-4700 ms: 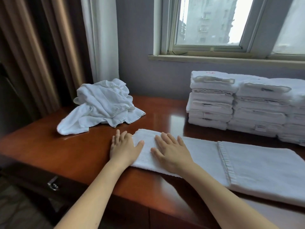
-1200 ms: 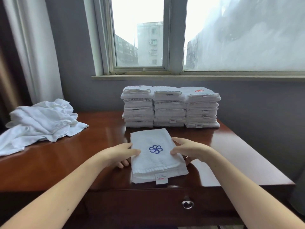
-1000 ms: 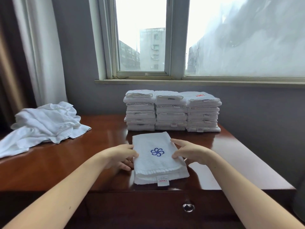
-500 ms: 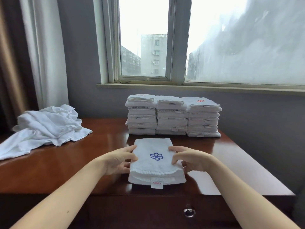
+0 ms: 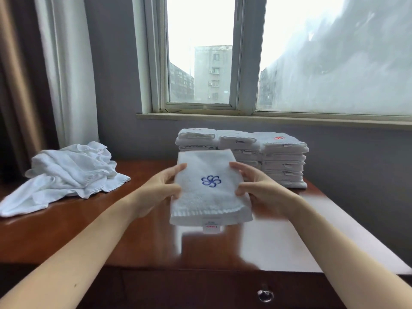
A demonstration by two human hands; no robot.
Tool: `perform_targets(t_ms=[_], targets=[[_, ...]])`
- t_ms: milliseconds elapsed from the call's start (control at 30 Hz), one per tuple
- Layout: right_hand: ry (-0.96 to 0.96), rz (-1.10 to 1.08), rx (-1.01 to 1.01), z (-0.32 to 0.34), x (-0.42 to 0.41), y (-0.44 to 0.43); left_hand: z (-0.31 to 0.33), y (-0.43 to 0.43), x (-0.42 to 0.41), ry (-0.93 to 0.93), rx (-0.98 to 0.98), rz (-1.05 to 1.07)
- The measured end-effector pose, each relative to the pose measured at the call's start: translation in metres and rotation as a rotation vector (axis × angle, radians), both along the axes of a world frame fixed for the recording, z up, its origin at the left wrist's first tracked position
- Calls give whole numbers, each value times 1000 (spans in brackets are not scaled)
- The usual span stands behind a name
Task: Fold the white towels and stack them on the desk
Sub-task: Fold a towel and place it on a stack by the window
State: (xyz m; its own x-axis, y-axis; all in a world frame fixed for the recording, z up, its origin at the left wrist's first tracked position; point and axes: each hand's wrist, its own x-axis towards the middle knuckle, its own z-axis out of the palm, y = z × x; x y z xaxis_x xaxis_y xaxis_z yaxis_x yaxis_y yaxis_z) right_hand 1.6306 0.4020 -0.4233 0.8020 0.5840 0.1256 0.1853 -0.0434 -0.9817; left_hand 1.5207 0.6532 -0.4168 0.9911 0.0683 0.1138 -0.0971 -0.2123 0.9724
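Hotel-like room: wooden desk (image 5: 156,246), curtained window (image 5: 200,63), stacked white towels (image 5: 283,161).

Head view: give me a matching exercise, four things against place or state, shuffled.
Things:
1. blue-logo towel
2. crumpled towels
3. folded stacks
4. drawer knob

Places or states:
a. heaped at the desk's left end
b. below the desk's front edge
c. held between left hand and right hand
d. lined up beneath the window sill

Pairs: 1-c, 2-a, 3-d, 4-b
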Motion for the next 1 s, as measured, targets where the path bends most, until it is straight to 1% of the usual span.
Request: perform_targets(t_ms=[100,200,367,500,633,767,1000], targets=[[-92,-24,42,29,13,14,30,10,17,-90,22,43],[-191,-90,37,63,39,32,64,24,46,-138,57,99],[-187,-83,85,108,97,66,110,48,110,-171,110,187],[-181,-109,70,130,150,92,131,70,169,-174,169,210],[-184,-162,42,138,202,117,140,91,228,-184,167,239],[-172,-203,7,132,245,135,139,105,275,-161,162,254],[-89,-217,2,111,296,157,123,119,328,-79,112,278]])
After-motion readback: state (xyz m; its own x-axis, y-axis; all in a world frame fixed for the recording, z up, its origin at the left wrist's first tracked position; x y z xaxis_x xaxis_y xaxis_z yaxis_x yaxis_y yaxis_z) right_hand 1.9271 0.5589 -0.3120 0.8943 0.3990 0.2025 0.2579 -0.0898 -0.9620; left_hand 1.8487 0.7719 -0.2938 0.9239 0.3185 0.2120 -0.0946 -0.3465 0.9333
